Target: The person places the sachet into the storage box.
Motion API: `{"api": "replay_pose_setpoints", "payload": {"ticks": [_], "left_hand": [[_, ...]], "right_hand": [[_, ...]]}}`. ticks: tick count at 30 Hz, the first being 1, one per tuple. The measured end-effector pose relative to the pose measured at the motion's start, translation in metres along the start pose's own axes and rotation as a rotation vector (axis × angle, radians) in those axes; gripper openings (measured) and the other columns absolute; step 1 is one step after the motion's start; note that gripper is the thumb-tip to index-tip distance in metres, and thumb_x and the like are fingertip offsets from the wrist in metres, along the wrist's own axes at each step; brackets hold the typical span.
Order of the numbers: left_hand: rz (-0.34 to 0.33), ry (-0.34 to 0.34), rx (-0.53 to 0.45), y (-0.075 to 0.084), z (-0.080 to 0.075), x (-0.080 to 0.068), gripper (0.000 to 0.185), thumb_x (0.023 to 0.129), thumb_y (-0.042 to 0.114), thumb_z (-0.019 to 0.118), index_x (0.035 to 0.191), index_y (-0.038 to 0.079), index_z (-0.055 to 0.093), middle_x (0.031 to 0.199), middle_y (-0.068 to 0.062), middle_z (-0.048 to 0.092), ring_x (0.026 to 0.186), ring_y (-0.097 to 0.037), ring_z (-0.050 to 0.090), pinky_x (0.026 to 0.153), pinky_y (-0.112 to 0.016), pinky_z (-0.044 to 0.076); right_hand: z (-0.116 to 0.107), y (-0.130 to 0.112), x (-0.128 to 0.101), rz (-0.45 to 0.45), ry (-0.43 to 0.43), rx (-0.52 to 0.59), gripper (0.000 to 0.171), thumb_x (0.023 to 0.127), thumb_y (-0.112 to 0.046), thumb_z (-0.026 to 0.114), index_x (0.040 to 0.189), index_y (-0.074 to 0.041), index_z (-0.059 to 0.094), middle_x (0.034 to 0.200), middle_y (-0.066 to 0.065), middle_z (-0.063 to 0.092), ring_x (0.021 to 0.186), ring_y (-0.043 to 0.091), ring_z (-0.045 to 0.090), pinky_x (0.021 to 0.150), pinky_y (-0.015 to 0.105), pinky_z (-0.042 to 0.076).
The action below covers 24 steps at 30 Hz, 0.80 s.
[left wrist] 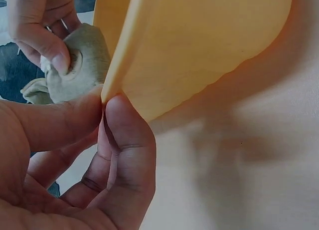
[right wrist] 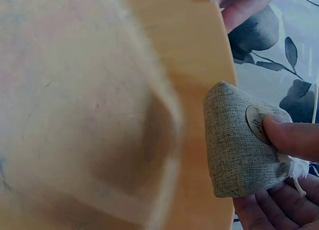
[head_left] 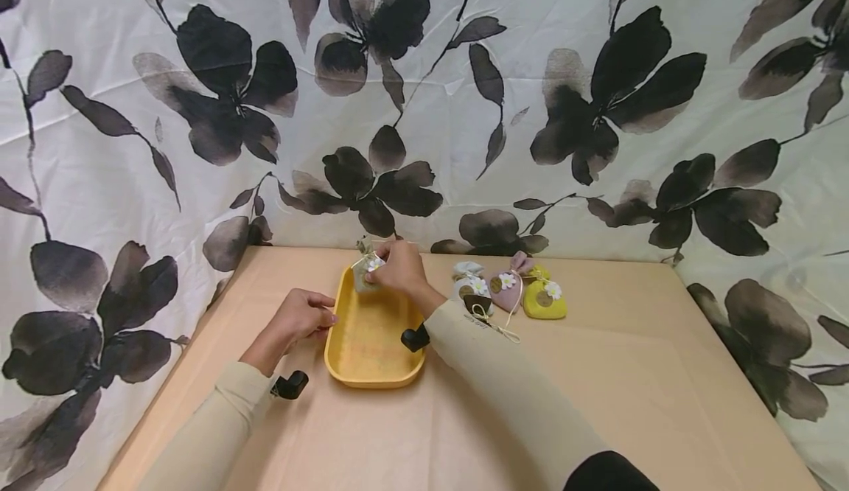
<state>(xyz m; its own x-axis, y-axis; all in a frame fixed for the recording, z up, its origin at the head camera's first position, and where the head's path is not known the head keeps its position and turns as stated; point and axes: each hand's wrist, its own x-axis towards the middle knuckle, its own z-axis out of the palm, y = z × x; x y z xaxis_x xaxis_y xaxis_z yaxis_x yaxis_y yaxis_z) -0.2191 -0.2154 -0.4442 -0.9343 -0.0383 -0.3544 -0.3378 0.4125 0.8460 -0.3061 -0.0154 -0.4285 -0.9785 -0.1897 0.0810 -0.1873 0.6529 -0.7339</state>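
A tan worktop (head_left: 597, 373) stands against a white curtain (head_left: 597, 71) printed with dark flowers. To the right of the yellow tray (head_left: 345, 362) lie three more pouches in a close row: a cream one (head_left: 469, 288), a pink one (head_left: 507, 290) and a yellow one (head_left: 544, 301), each with a small white flower; a loose string trails from them toward the right sleeve (head_left: 504, 380). Nothing lies between the tray and the hands.

The grey pouch (right wrist: 239, 145) is coarse woven cloth, rounded, with a round tag on its face and a white flower at its tied neck. It is held over the tray's far end, at the rim.

The right hand (head_left: 400, 268) reaches across the tray, thumb pressed on the tag and fingers (right wrist: 264, 210) curled beneath, pinching the pouch. The left hand (head_left: 304, 315) lies at the tray's left edge; its thumb and forefinger (left wrist: 127, 135) pinch the rim, the other fingers curled under.
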Motion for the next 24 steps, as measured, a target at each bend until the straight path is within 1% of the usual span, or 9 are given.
{"api": "replay_pose_setpoints", "payload": {"ticks": [4, 9, 14, 17, 19, 22, 24], "left_hand": [[-0.001, 0.005, 0.003, 0.0, 0.0, -0.002, 0.04, 0.092, -0.004, 0.068, 0.131, -0.01, 0.066, 0.095, -0.013, 0.075, 0.069, -0.013, 0.064, 0.065, -0.03, 0.06], [0.006, 0.014, 0.011, 0.001, 0.002, -0.004, 0.04, 0.092, -0.004, 0.068, 0.132, -0.01, 0.065, 0.094, -0.013, 0.075, 0.07, -0.013, 0.063, 0.065, -0.03, 0.06], [0.006, 0.009, 0.018, 0.001, 0.006, -0.004, 0.04, 0.093, -0.005, 0.068, 0.133, -0.01, 0.065, 0.094, -0.013, 0.074, 0.07, -0.013, 0.062, 0.064, -0.029, 0.059], [-0.002, 0.011, 0.024, 0.002, 0.007, -0.004, 0.04, 0.093, -0.004, 0.068, 0.133, -0.009, 0.065, 0.094, -0.013, 0.074, 0.071, -0.014, 0.063, 0.066, -0.03, 0.059], [-0.006, 0.011, 0.026, 0.002, 0.006, -0.004, 0.04, 0.093, -0.004, 0.069, 0.133, -0.008, 0.066, 0.094, -0.013, 0.074, 0.071, -0.015, 0.063, 0.066, -0.03, 0.06], [-0.008, 0.01, 0.032, 0.003, 0.003, -0.004, 0.041, 0.093, -0.003, 0.069, 0.133, -0.009, 0.065, 0.098, -0.014, 0.074, 0.072, -0.014, 0.063, 0.066, -0.029, 0.06], [-0.011, 0.01, 0.032, 0.003, 0.001, -0.004, 0.041, 0.093, -0.002, 0.069, 0.134, -0.009, 0.065, 0.1, -0.015, 0.074, 0.071, -0.013, 0.063, 0.065, -0.028, 0.059]], "right_hand": [[0.006, 0.002, 0.001, 0.028, -0.014, -0.008, 0.031, 0.074, -0.018, 0.094, 0.098, -0.007, 0.078, 0.091, 0.005, 0.074, 0.082, 0.017, 0.062, 0.073, 0.028, 0.052], [0.012, 0.004, 0.001, 0.04, -0.018, 0.004, 0.03, 0.076, -0.013, 0.092, 0.101, -0.007, 0.076, 0.095, 0.006, 0.074, 0.085, 0.018, 0.064, 0.079, 0.032, 0.057], [0.012, 0.013, 0.0, 0.036, -0.039, -0.02, 0.025, 0.081, -0.009, 0.085, 0.104, -0.008, 0.076, 0.101, 0.006, 0.075, 0.093, 0.022, 0.067, 0.084, 0.036, 0.058], [0.004, 0.015, -0.001, 0.01, -0.034, 0.003, 0.027, 0.083, -0.006, 0.08, 0.111, -0.004, 0.076, 0.108, 0.011, 0.075, 0.1, 0.026, 0.068, 0.09, 0.039, 0.059], [-0.005, 0.016, -0.002, 0.01, -0.022, 0.03, 0.029, 0.085, -0.005, 0.079, 0.113, -0.003, 0.076, 0.112, 0.012, 0.074, 0.103, 0.027, 0.068, 0.093, 0.041, 0.059], [-0.023, 0.016, -0.004, -0.003, 0.006, 0.074, 0.028, 0.083, -0.003, 0.081, 0.111, -0.003, 0.076, 0.111, 0.013, 0.075, 0.102, 0.027, 0.07, 0.092, 0.04, 0.059], [-0.036, 0.017, -0.008, -0.004, 0.007, 0.104, 0.027, 0.082, -0.004, 0.082, 0.108, -0.004, 0.076, 0.11, 0.013, 0.075, 0.101, 0.027, 0.071, 0.091, 0.039, 0.06]]}}
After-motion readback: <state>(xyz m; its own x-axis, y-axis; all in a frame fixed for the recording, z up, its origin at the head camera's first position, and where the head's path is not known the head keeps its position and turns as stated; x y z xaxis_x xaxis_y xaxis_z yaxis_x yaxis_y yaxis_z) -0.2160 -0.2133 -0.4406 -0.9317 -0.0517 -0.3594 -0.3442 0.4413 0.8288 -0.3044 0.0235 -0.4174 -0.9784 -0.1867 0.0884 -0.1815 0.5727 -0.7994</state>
